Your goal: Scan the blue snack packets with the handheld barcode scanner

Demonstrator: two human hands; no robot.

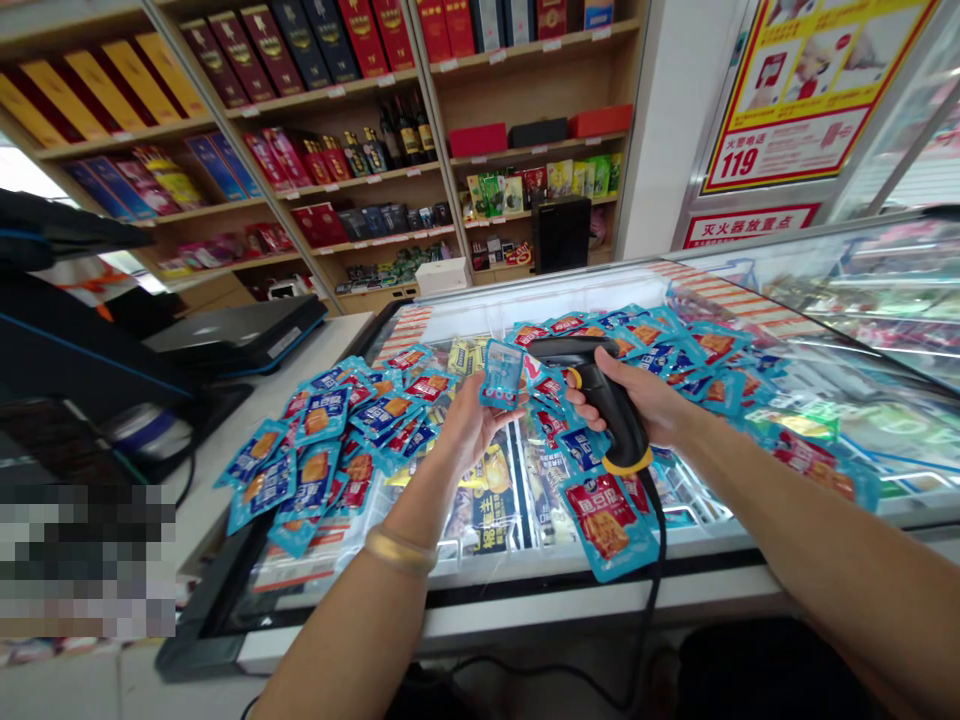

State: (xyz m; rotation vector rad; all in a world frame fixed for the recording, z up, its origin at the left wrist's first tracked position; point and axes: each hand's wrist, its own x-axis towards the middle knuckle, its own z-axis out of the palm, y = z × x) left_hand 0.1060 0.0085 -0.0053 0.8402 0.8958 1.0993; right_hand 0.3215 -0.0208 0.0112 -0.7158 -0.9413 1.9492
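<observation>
My left hand [471, 420] pinches a small blue snack packet [501, 374] and holds it upright above the glass freezer lid [705, 525]. My right hand [645, 398] is wrapped round the grip of a black barcode scanner [600, 390] with a yellow trim, its head pointing left at the packet. The scanner's black cable [657, 570] hangs down over the freezer's front edge. Many more blue and red snack packets [337, 440] lie spread across the glass lid on both sides of my hands.
A white counter [225, 480] at the left carries a black cash register and scale [232, 335]. Wooden shelves [352, 180] with boxed goods and bottles line the back wall. A second glass freezer [885, 290] stands at the right, under a red and yellow poster [810, 80].
</observation>
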